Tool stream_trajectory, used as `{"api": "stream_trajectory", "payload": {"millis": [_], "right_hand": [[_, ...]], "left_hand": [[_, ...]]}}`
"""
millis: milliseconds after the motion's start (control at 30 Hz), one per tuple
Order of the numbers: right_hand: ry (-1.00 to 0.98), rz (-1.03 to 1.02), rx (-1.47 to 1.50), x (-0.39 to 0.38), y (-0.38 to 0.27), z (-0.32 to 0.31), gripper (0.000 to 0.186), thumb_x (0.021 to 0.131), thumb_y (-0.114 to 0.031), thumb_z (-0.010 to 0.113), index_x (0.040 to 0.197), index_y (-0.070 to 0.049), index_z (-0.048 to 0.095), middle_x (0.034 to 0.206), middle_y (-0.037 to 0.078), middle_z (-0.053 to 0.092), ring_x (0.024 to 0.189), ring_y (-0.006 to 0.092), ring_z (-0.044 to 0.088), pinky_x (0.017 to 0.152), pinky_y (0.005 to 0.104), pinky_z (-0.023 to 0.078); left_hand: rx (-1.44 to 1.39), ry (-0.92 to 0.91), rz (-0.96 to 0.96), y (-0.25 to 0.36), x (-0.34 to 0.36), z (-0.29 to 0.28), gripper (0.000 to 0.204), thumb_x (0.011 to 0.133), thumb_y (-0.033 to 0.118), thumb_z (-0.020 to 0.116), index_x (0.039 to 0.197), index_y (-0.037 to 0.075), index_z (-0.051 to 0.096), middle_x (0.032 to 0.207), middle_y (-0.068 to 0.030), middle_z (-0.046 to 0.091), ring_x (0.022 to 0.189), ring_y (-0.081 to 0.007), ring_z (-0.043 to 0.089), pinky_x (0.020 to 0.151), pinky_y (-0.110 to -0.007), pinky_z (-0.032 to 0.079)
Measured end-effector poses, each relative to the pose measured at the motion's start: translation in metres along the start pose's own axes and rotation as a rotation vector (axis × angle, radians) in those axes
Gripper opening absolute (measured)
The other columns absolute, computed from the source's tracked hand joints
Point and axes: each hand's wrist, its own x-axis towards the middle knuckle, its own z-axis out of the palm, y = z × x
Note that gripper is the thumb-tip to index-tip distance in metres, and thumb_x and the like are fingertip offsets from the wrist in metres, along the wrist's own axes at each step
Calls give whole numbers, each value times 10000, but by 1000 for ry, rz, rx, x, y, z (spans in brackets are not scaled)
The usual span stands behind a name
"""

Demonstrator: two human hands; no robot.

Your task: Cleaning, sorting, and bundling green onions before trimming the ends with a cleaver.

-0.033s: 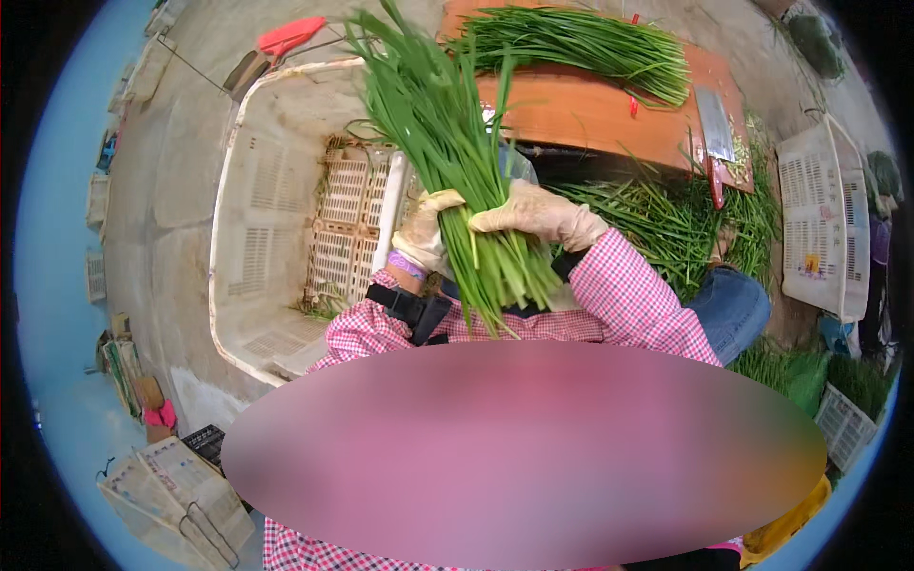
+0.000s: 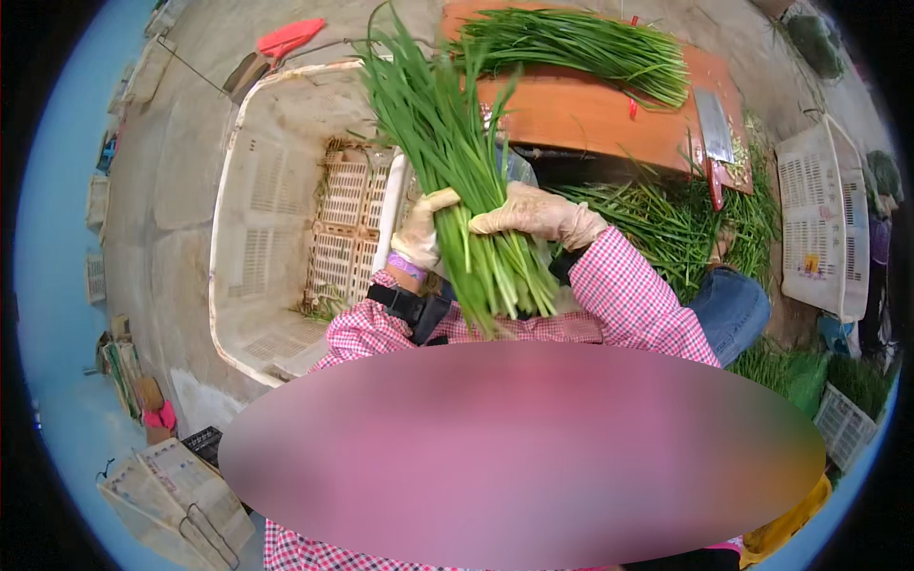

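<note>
Both of my hands wear pale gloves and are closed round one thick bunch of garlic chives (image 2: pixel 433 133) in front of my chest. My left hand (image 2: pixel 419 228) grips its left side, the thumb across the stalks. From the right, my right hand (image 2: pixel 545 214) wraps the same bunch, thumb pointing left. The green leaves fan up and away to the far left, while the pale cut ends hang below my hands toward me. Behind, another bunch of chives (image 2: pixel 581 48) lies across an orange board (image 2: pixel 571 119).
A large white plastic crate (image 2: pixel 227 205) stands at my left. On the board's right end rests a cleaver (image 2: pixel 713 126) with a red handle. Loose chives (image 2: pixel 657 228) are heaped below the board. Another white crate (image 2: pixel 809 209) stands far right, and a red dustpan (image 2: pixel 290 36) lies far left.
The bunch has shifted slightly in my hands; its leaf tips sit a little to the right and its hanging stalk ends have settled. Both hands keep their grip in nearly the same place.
</note>
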Motion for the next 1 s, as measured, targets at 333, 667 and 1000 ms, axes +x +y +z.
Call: {"api": "stream_trajectory", "payload": {"millis": [333,667,1000], "right_hand": [[-138,140,353,16,-5,-10,474,903,-244,777,1299,-27,631,1179,94,715,1043,224,707,968,363,552],[752,-457,-755,-48,-19,9,410,846,-314,810,1140,-50,704,993,114,738,910,227,725,807,327,574],[743,-371,-716,-33,15,54,293,826,-248,768,1060,-81,714,897,117,745,814,272,739,717,358,587]], "left_hand": [[-283,-216,110,-10,17,20,916,841,514,663,1546,3,381,1462,-219,545,1374,-386,502,1198,-534,351],[-611,-205,276,-33,26,-29,856,832,80,658,1602,150,292,1332,-140,642,1291,-314,582,1230,-602,304],[-526,-174,368,-34,25,-16,856,843,183,708,1598,144,307,1533,-128,486,1329,-304,552,1217,-531,357]]}}
